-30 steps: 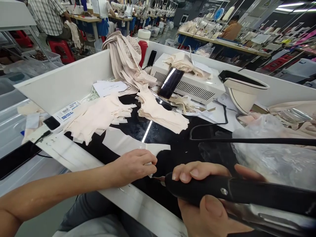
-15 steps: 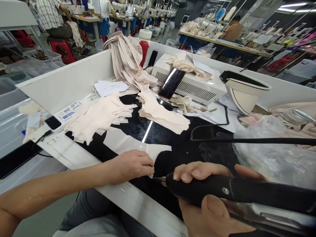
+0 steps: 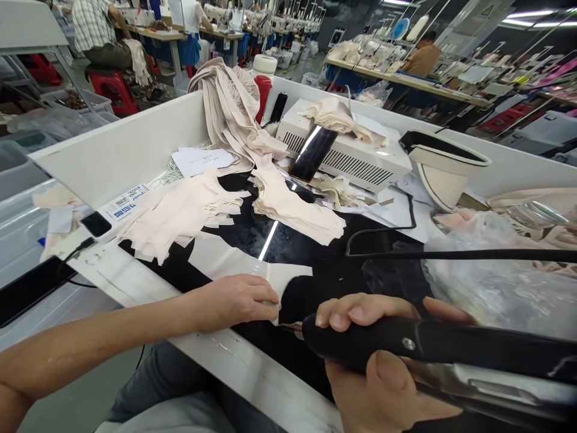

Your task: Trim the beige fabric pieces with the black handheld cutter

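Note:
My left hand (image 3: 241,302) is closed at the near edge of a white cut fabric piece (image 3: 225,255), fingertips pinched on its narrow corner. The piece lies spread on the black glossy work surface (image 3: 306,300). My right hand (image 3: 369,361) is wrapped round a thick black handheld tool (image 3: 433,343) with a silver metal lever along its underside. A thin metal tip (image 3: 293,328) sticks out of the tool and points at the fabric corner beside my left fingertips. Whether tip and fabric touch, I cannot tell.
Two stacks of pale fabric pieces, a left stack (image 3: 180,210) and a right stack (image 3: 293,207), lie behind. A phone (image 3: 314,153) leans on a white vented box (image 3: 360,162). Plastic bags (image 3: 491,270) and a black cable (image 3: 496,255) occupy the right. Low white walls (image 3: 126,150) border the table.
Almost nothing differs. Both hands and the tool appear shifted very slightly left, along with a small shift of the camera view; the grips are the same.

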`<state>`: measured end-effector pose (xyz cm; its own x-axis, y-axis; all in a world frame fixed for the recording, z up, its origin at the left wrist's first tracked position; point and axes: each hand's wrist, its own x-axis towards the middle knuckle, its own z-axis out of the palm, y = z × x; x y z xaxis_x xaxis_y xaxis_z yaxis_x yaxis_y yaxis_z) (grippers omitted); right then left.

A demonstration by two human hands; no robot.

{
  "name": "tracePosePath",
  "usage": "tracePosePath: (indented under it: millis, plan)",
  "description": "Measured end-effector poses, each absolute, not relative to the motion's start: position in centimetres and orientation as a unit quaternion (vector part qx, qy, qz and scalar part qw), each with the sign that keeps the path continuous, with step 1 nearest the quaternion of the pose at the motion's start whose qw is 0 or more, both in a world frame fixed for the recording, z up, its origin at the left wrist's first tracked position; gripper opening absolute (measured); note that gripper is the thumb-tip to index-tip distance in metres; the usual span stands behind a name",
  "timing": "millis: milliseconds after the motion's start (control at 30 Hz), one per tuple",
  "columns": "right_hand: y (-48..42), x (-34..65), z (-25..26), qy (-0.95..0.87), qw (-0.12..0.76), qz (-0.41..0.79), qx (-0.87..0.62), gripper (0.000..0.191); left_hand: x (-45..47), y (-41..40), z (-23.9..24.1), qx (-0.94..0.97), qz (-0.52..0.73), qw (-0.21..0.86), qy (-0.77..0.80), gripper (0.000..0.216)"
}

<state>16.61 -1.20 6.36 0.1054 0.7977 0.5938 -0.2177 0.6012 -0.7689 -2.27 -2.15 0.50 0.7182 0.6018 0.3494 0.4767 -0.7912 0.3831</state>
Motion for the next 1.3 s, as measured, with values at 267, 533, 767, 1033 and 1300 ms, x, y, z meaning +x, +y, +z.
tracePosePath:
  millis: [267, 533, 767, 1033, 1300]
  plan:
    - [-0.77, 16.33, 6.77, -0.521, 0.725, 0.381, -0.242, 0.043, -2.27, -2.10, -0.10, 0.913, 0.256, 0.128, 0.290, 0.024]
    - [-0.83, 16.03, 6.38, -0.526, 0.720, 0.385, -0.236, 0.043, -2.14, -2.24, -0.11, 0.909, 0.268, 0.131, 0.290, 0.023]
    - [-1.25, 16.12, 6.44, -0.540, 0.704, 0.383, -0.256, 0.041, -2.17, -2.22, -0.05, 0.910, 0.268, 0.124, 0.293, 0.022]
    - [-1.16, 16.17, 6.83, -0.537, 0.699, 0.388, -0.270, 0.042, -2.13, -2.25, 0.02, 0.911, 0.260, 0.125, 0.295, 0.023]
    - [-1.29, 15.88, 6.45, -0.542, 0.704, 0.375, -0.265, 0.041, -2.07, -2.18, 0.18, 0.907, 0.269, 0.130, 0.297, 0.023]
